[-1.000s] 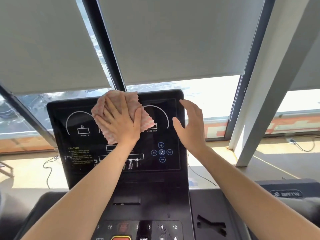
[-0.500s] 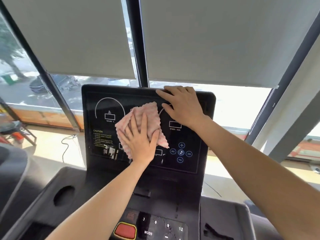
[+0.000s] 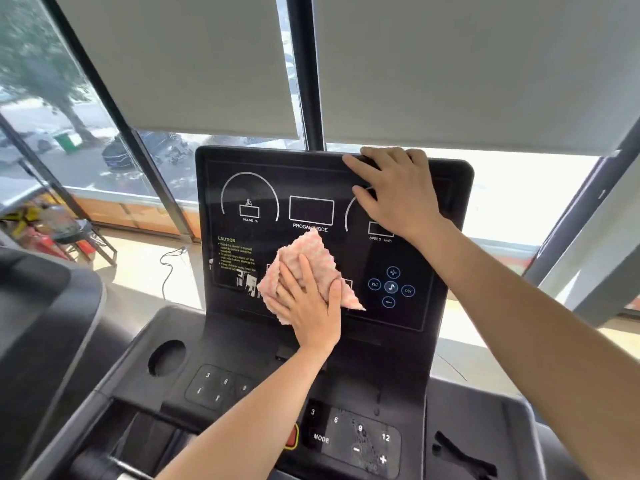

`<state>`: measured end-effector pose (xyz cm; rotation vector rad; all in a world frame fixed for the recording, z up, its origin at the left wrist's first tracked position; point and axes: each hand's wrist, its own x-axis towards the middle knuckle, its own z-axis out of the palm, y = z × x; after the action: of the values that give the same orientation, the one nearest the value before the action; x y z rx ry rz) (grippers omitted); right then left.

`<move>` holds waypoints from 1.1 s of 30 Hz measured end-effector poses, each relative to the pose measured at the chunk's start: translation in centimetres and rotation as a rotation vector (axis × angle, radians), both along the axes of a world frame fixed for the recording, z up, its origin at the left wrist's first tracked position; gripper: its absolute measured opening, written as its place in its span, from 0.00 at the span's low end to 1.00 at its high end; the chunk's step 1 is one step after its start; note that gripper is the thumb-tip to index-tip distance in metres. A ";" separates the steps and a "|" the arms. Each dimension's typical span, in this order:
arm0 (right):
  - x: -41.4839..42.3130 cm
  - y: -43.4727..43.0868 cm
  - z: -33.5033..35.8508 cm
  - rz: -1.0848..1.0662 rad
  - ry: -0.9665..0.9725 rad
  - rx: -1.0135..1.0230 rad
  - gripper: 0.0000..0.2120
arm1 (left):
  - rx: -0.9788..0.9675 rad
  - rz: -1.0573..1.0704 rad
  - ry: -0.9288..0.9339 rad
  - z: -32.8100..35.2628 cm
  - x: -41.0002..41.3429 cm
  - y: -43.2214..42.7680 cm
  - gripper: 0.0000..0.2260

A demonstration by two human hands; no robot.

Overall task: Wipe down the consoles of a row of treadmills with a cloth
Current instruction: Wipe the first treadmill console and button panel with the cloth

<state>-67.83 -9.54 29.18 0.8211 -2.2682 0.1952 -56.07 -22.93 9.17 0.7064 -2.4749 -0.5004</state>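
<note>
While the right hand (image 3: 398, 192) grips the top edge of the console (image 3: 242, 161), the left hand (image 3: 308, 303) presses the cloth (image 3: 304, 251) flat-fingered at lower centre, most of the panel face lying above it.

Treadmill console (image 3: 277, 161) is serving as the carrying surface. A pink cloth (image 3: 304, 251) is lying against its face just below the PROGRAM MODE window (image 3: 311, 210), and the left hand (image 3: 310, 306) is pressing it there with flat fingers. Above and right of that window, the right hand (image 3: 398, 192) is resting on the face, its fingers hooking over the top rim. Well below the window, a keypad (image 3: 360, 441) is showing on the lower deck (image 3: 381, 368).
</note>
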 end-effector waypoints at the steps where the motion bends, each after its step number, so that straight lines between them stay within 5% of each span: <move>1: 0.0 -0.1 0.0 -0.006 -0.001 0.001 0.23 | 0.009 -0.003 0.001 0.0 -0.1 -0.1 0.36; 18: 0.5 -1.1 1.7 -0.089 -0.146 0.050 0.25 | 0.046 0.105 0.149 16.7 -9.9 -6.5 0.37; 24: -0.8 -2.2 5.2 -0.034 -0.312 0.127 0.20 | -0.037 0.100 0.115 19.0 -10.4 -9.0 0.33; 28: -2.0 -2.0 5.6 0.107 -0.485 -0.057 0.14 | -0.117 0.114 0.132 19.9 -10.3 -10.4 0.34; 33: -2.2 -2.1 4.6 0.093 -0.424 -0.100 0.14 | -0.054 0.096 0.126 18.7 -10.9 -11.4 0.37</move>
<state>-69.98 -11.60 33.77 0.8980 -2.5856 0.5679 -67.00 -34.28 27.91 0.7448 -2.3170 -0.4278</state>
